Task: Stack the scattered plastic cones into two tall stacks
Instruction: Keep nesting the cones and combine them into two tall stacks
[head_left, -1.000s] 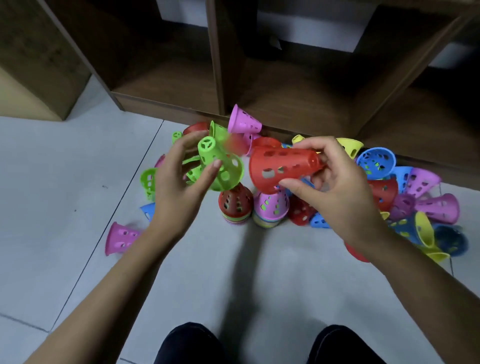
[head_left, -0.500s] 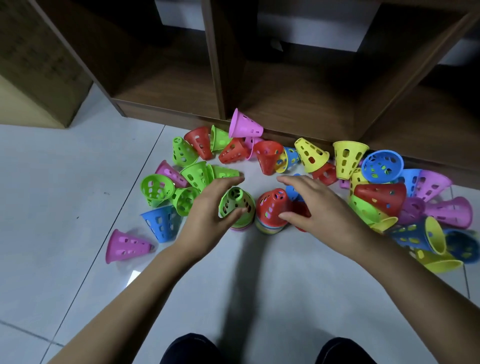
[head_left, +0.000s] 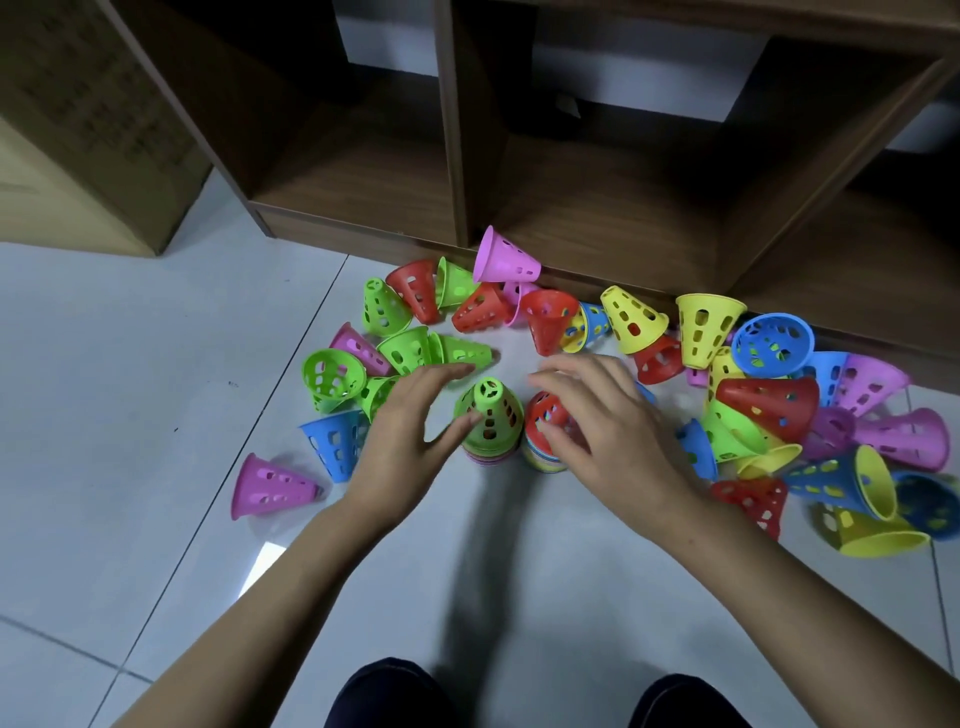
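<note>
Two short stacks of perforated plastic cones stand side by side on the floor. The left stack (head_left: 488, 421) is topped by a green cone, the right stack (head_left: 545, 426) by a red one. My left hand (head_left: 410, 436) hovers just left of the green top, fingers straight, thumb at the cone's side. Over the red top, my right hand (head_left: 602, 415) is spread with relaxed fingers, thumb against the cone. Loose cones lie around: green ones (head_left: 332, 374) to the left, a pink one (head_left: 270, 486) apart at the near left, and several mixed colours (head_left: 769, 405) on the right.
A wooden shelf unit (head_left: 457, 156) with open compartments runs along the back, and cones lie against its base. A cardboard box (head_left: 88, 130) stands at the far left. My knees (head_left: 395, 696) show at the bottom edge. Bare floor tiles (head_left: 130, 364) lie to the left.
Both hands came down from chest height, set the green and the red cone on the two stacks, and have now loosened their fingers from them.
</note>
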